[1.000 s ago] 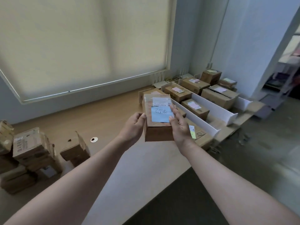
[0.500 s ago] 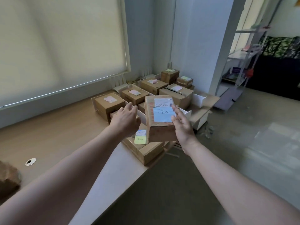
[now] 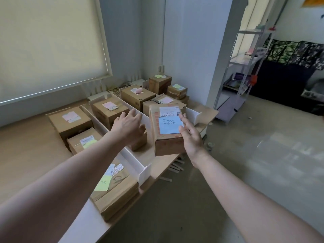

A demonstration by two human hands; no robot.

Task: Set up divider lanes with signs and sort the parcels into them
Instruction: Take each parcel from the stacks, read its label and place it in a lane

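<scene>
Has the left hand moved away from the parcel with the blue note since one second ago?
Yes. The left hand has let go and moved left, toward the white divider.

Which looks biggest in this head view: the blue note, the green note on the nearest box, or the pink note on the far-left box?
1. blue note, plainly largest.
2. green note and pink note: too alike to rank, and the green one lies nearer the camera and seen at a slant.
</scene>
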